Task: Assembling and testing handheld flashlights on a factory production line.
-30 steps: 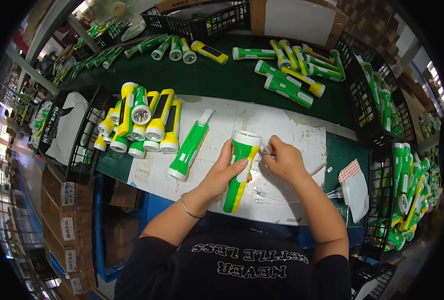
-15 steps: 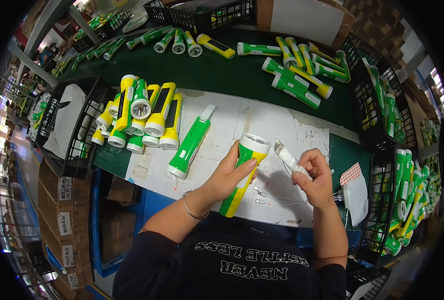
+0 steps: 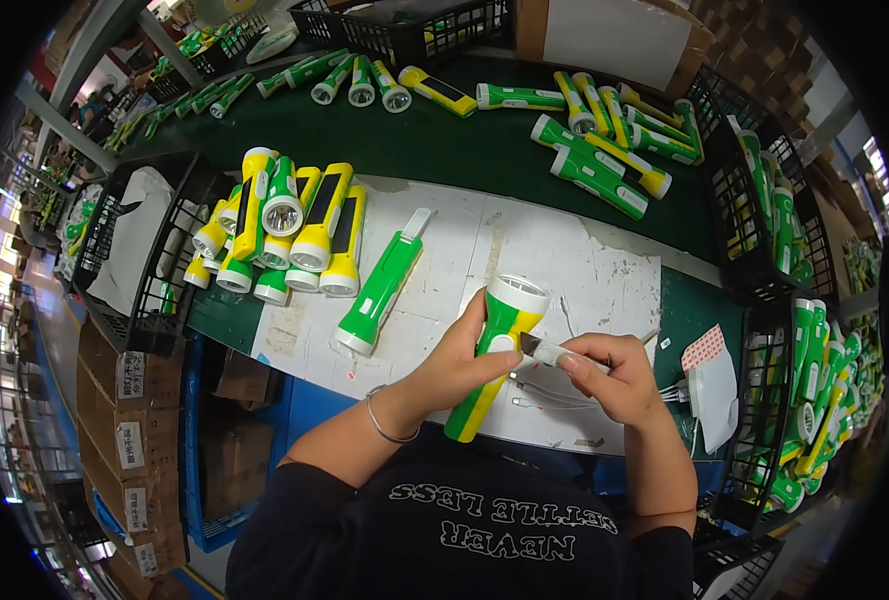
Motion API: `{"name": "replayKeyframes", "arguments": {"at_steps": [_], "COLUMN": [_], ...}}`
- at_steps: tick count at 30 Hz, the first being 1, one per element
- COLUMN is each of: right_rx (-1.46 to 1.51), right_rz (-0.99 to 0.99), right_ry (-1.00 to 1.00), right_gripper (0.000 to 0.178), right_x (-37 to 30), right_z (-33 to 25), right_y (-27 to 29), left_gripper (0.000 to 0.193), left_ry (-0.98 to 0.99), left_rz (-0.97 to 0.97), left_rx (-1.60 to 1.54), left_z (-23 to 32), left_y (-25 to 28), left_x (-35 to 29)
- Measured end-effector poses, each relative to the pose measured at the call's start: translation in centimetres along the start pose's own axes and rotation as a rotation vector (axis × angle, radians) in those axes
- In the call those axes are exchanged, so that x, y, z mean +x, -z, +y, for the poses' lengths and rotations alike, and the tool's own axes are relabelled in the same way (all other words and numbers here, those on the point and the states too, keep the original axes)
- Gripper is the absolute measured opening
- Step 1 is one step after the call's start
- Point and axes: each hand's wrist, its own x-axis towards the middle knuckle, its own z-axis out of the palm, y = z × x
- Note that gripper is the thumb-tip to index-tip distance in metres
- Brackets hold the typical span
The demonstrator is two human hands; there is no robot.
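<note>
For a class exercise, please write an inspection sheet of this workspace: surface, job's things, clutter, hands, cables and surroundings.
Surface: white worktop, stained, on a green table.
Job's things: held flashlight, green and yellow with a white head; pale bladed tool at its side, contact unclear.
Clutter: piled flashlights at left; one loose flashlight beside them.
Hands: left hand grips the held flashlight; right hand pinches the tool.
Cables: white cables near the right hand, plug ends visible.
Surroundings: black crates on both sides; cardboard boxes at lower left.

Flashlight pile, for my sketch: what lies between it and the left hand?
The head view shows one green flashlight on the white board, left of the left hand.
</note>
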Motion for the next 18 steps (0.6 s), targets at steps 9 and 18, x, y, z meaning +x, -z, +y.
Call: {"name": "replayKeyframes", "arguments": {"at_steps": [9, 18], "right_rx": [0.206, 0.268], "right_rz": [-0.093, -0.044], "right_ry": [-0.158, -0.117], "right_gripper": [0.019, 0.020], "right_x": [0.3, 0.4], "right_z": [0.5, 0.9], "right_y": [0.2, -0.1], "left_gripper": [0.075, 0.070], "left_ry": [-0.140, -0.065], "left_rz": [0.030, 0.036], "left_rx": [0.273, 0.307], "left_z": [0.6, 1.5], "left_y": [-0.8, -1.0], "left_x": [0.2, 0.0]}}
